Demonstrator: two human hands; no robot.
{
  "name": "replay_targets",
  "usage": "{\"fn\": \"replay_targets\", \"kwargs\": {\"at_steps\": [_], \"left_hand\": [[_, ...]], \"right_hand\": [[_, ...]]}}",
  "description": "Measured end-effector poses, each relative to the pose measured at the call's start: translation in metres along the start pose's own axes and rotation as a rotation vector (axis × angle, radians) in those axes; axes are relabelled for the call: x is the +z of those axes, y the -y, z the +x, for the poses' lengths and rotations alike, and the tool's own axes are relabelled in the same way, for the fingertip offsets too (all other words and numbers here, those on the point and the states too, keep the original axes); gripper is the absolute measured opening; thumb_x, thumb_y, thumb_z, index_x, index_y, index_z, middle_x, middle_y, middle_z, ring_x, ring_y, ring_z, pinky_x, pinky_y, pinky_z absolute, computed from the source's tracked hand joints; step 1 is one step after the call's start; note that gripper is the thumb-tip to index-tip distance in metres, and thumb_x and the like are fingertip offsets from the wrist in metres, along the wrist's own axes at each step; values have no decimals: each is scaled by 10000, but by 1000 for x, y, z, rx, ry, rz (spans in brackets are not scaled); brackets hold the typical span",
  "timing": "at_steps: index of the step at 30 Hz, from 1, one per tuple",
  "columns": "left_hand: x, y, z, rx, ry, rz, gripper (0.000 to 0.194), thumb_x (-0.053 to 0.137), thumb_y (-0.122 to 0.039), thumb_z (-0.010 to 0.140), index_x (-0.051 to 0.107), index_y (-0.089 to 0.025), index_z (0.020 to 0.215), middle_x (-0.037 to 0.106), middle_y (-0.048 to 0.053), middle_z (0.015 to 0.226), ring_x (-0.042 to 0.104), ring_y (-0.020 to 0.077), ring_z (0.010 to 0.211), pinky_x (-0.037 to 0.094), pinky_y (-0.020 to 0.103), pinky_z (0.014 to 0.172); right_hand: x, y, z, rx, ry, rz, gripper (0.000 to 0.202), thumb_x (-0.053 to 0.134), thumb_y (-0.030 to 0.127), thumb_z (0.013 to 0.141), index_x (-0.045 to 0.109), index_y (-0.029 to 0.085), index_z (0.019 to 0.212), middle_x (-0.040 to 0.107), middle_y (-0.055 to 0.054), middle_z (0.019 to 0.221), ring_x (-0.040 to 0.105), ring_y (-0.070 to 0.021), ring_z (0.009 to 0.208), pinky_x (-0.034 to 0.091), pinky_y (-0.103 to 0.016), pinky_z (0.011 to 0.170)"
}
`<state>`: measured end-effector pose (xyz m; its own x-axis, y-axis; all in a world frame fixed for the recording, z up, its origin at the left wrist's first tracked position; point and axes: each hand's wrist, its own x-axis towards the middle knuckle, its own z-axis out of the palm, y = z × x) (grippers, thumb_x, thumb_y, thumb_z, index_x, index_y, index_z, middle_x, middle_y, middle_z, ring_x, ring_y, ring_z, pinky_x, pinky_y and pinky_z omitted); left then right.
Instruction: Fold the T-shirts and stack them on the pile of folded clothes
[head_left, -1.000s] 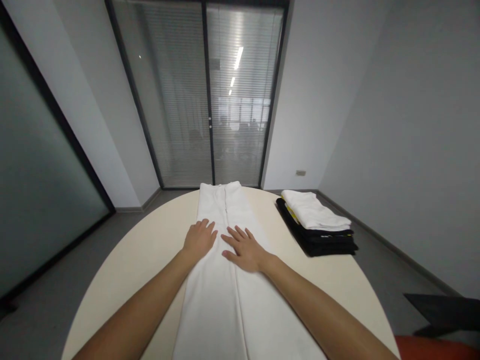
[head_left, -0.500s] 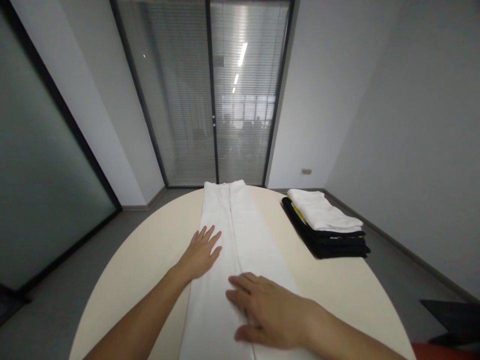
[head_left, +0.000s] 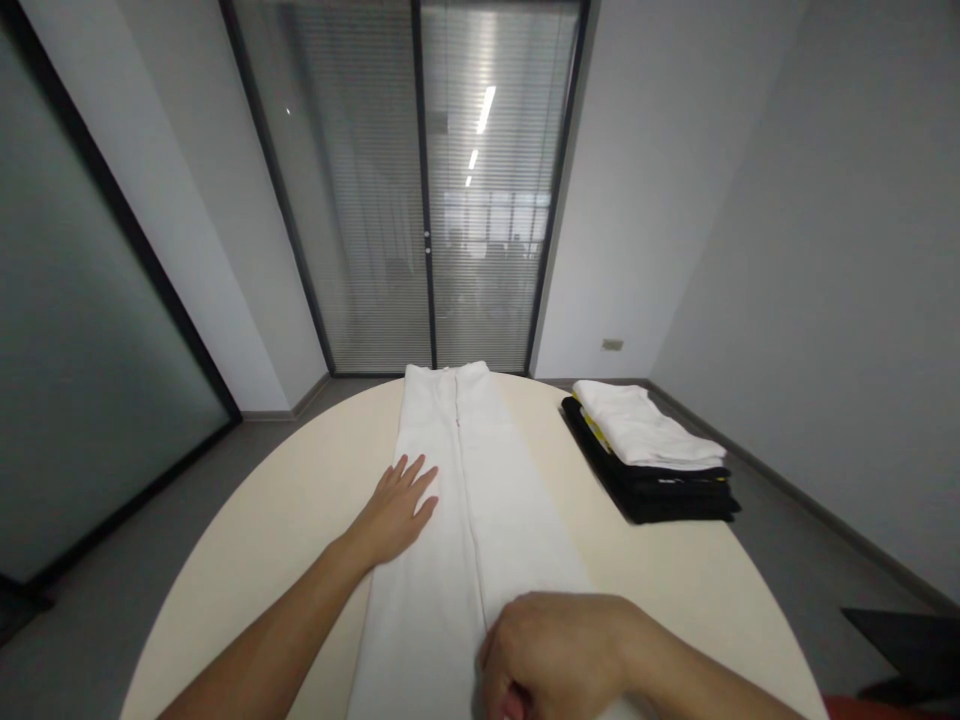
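A long white garment (head_left: 480, 470), folded lengthwise with a seam down its middle, lies flat across the round beige table (head_left: 300, 500) and runs away from me. My left hand (head_left: 396, 507) rests flat on the garment's left edge with fingers spread. My right hand (head_left: 551, 655) is close to me at the bottom of the view. Its fingers are curled down into the near part of the white cloth, and the fold it grips is hidden under the hand.
A stack of folded clothes (head_left: 651, 455), white on top of black with a bit of yellow between, sits on the table's right side. Behind the table are glass doors with blinds (head_left: 427, 200). A dark shape (head_left: 907, 645) lies at the lower right.
My right hand slid back toward me along the garment and went from flat to curled on the cloth. My left hand stayed flat on the left edge.
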<state>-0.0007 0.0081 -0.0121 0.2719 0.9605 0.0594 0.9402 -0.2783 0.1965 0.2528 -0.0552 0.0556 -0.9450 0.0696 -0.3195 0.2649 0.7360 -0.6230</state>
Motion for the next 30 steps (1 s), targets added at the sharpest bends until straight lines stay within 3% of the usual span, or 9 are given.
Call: {"fn": "replay_targets", "kwargs": {"at_steps": [3,6,8,15,21,24,27,30], "left_hand": [[0,0,1,-1,-7,-4,580,314,-478,1018,377,-213,1530,218,104,1635,131,331,1515,191,529,1208],[-1,-1,1,-5,-4,-6,575,317,-469,1019,384,-207,1527,216,106,1636,132,333,1514,184,526,1211],[-1,-1,1,-5,6,2,576,318,-461,1018,381,-201,1529,214,109,1637,132,337,1513,180,522,1213],[-2,-3,1,1,-3,18,572,317,-461,1017,392,-203,1522,234,111,1631,160,332,1510,197,529,1205],[0,-2,1,11,-33,20,559,349,-446,1011,422,-193,1504,286,116,1616,202,338,1501,210,534,1200],[2,1,0,47,-78,-33,529,384,-422,1001,470,-189,1467,341,117,1594,245,330,1490,211,546,1199],[-5,-2,-4,135,-123,-184,454,427,-404,983,583,-185,1349,486,118,1503,390,282,1422,268,475,1193],[-26,-15,-16,220,-33,-466,384,421,-419,987,661,-193,1184,666,96,1274,590,219,1201,415,362,1081]], "right_hand": [[0,7,-1,11,-8,-84,116,681,108,769,635,202,818,592,77,730,488,-79,599,340,-182,538],[4,18,1,67,-30,-238,46,647,248,867,640,206,881,671,26,797,539,-116,620,320,-219,519],[8,23,4,110,-16,-325,112,615,297,912,642,193,883,703,-7,812,581,-133,626,300,-233,498],[14,30,12,117,21,-429,124,605,303,935,662,193,928,739,-16,831,647,-141,639,272,-245,438],[16,38,18,182,84,-526,149,591,238,922,691,170,1011,743,-39,812,603,-150,558,240,-275,405],[11,32,10,142,19,-378,112,628,220,863,703,181,937,711,-11,728,551,-130,530,271,-246,440],[1,17,-3,115,-135,-44,165,708,186,724,697,201,889,655,50,690,513,-88,547,351,-190,519],[-9,-1,-12,185,-290,244,211,735,207,646,677,175,846,612,68,689,499,-69,569,380,-174,555]]}}
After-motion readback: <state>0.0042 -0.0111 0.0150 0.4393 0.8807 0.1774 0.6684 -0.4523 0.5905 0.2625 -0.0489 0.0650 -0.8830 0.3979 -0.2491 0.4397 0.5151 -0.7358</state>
